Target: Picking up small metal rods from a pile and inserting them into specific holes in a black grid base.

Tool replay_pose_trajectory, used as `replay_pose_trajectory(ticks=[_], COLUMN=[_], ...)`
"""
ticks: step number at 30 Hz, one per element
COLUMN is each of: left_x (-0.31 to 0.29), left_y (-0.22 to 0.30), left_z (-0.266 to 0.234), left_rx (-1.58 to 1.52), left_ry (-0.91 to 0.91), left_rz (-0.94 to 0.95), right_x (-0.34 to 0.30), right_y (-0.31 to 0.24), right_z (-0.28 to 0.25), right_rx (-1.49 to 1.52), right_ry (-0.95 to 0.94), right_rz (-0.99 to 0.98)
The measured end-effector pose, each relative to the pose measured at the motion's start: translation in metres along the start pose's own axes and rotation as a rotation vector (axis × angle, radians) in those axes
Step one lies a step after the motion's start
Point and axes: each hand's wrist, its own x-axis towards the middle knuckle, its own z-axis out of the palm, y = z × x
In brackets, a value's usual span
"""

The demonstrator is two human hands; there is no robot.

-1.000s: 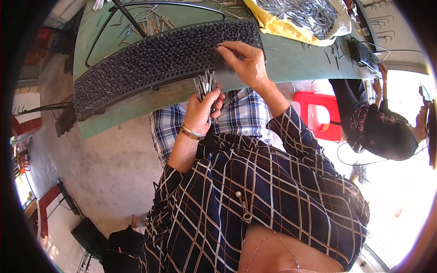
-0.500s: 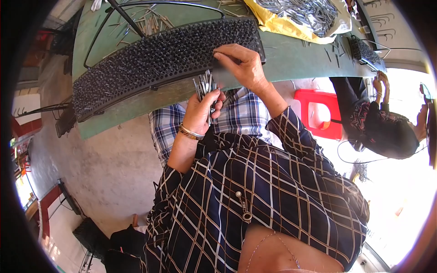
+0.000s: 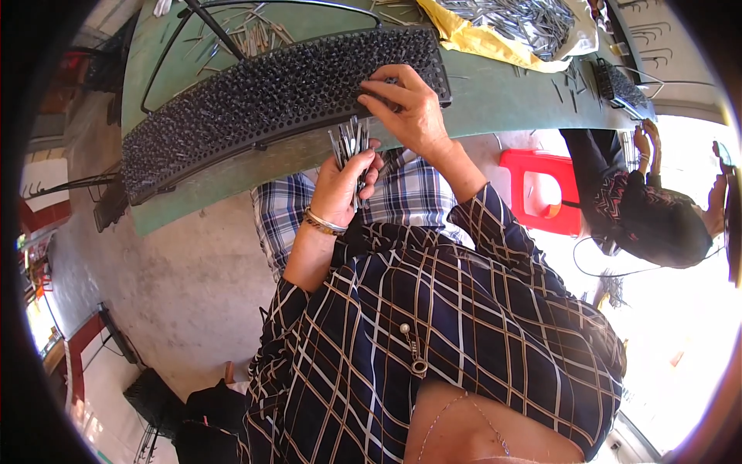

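Observation:
A bundle of thin, silvery and dark metal sticks (image 3: 350,138) stands upright in my left hand (image 3: 340,184), whose fingers are wrapped round it below the near edge of a rack. This long black rack (image 3: 263,100) lies along the table's near edge, its top full of small holes with several dark stick ends poking up. Above its right part is my right hand (image 3: 413,112), thumb and fingertips drawn together close to the rack's surface. What those fingertips hold, if anything, is too small to make out.
On the green table (image 3: 495,100) are loose sticks (image 3: 259,37) and a yellow-edged white sack (image 3: 464,35) of metal sticks. A black metal frame (image 3: 212,27) stands behind the rack. At right are a red stool (image 3: 541,193), another person (image 3: 649,209) and a smaller rack (image 3: 621,87).
My right hand has shifted slightly up and left over the rack, and its fingers have changed their bend. The left hand with the sticks has hardly moved.

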Motion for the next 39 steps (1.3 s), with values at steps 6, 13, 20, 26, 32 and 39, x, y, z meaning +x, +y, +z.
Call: replay_pose_trajectory(ticks=[6,13,20,26,32,39], left_x=[0.000,-0.003,-0.002,-0.002,0.000,0.008], left_y=[0.002,0.004,0.002,0.003,0.003,-0.001], left_z=[0.003,0.005,0.006,0.008,0.012,0.018], left_rx=[-0.012,0.019,0.031,-0.073,-0.053,0.064], left_ry=[-0.017,-0.026,-0.040,-0.043,-0.047,-0.058], left_rz=[0.008,0.006,0.006,-0.001,0.059,0.009], right_x=[0.006,0.007,0.010,0.006,0.000,-0.005], right_y=[-0.002,0.002,-0.003,0.000,-0.014,-0.010], right_z=[-0.009,-0.006,-0.004,-0.006,-0.028,-0.046], right_rx=[0.041,-0.050,-0.064,-0.179,0.286,0.532], right_ry=[0.013,-0.116,-0.128,-0.123,-0.299,-0.302], right_rz=[0.000,-0.133,-0.196,-0.218,0.297,0.647])
